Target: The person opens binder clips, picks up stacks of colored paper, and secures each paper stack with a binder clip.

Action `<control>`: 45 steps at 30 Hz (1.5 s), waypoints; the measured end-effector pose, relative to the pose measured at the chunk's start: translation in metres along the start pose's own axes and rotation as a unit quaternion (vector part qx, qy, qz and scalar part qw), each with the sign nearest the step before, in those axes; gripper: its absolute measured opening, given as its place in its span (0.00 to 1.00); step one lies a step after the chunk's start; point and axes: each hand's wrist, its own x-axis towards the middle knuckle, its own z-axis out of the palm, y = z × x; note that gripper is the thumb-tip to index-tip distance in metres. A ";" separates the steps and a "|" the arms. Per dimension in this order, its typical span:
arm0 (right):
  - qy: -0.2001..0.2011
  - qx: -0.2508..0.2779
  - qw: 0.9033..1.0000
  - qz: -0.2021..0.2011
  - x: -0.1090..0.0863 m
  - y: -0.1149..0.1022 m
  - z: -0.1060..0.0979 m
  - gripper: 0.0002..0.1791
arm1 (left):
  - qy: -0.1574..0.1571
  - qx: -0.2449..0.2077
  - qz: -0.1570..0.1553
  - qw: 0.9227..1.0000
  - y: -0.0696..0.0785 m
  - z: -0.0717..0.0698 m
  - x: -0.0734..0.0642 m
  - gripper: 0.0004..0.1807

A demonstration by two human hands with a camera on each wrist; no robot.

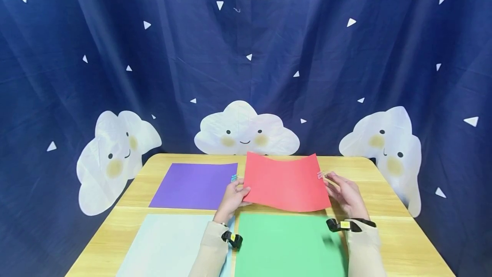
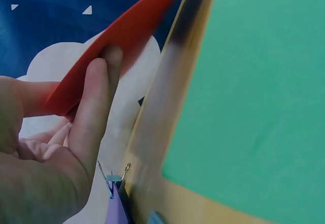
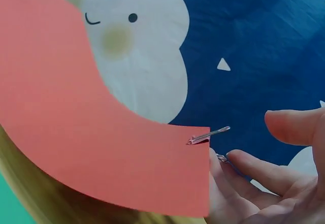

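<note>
A red sheet [image 1: 286,183] is raised off the table, sagging in the middle. My left hand [image 1: 233,195] pinches its left edge, thumb on one face and fingers on the other, as the left wrist view shows. A small pink binder clip [image 3: 199,139] with wire handles sits on the sheet's right edge. Beside that clip is my right hand [image 1: 347,193], its thumb [image 3: 292,127] apart from the clip. Some right-hand fingers lie at or behind the sheet's edge; their contact is partly hidden.
A purple sheet [image 1: 196,186] lies at the back left, with a blue binder clip [image 1: 234,178] on its right edge. In front lie a pale blue sheet [image 1: 165,243] and a green sheet [image 1: 288,247]. A dark blue curtain [image 1: 246,54] hangs behind the wooden table [image 1: 403,234].
</note>
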 end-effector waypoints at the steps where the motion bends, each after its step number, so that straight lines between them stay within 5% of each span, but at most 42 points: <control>1: -0.003 -0.005 1.000 0.000 0.001 0.001 0.001 0.07 | 0.001 0.003 -0.001 1.000 -0.001 0.000 0.000 0.22; 9: -0.012 -0.063 0.998 -0.009 0.005 0.008 0.008 0.33 | 0.011 0.019 -0.016 1.000 -0.002 -0.002 -0.002 0.25; 19: -0.015 -0.098 0.995 0.004 0.009 0.012 0.008 0.41 | 0.032 0.072 -0.035 0.996 -0.005 -0.001 -0.003 0.25; 26: -0.018 -0.101 0.995 0.007 0.010 0.012 0.009 0.42 | 0.066 0.211 -0.033 0.975 0.001 -0.007 -0.003 0.26; 33: -0.021 -0.101 0.995 0.015 0.011 0.013 0.008 0.45 | 0.083 0.291 -0.039 0.952 0.014 -0.009 -0.008 0.27; 45: -0.022 -0.101 0.994 0.021 0.011 0.012 0.005 0.45 | 0.082 0.310 -0.038 0.946 0.021 -0.006 -0.010 0.24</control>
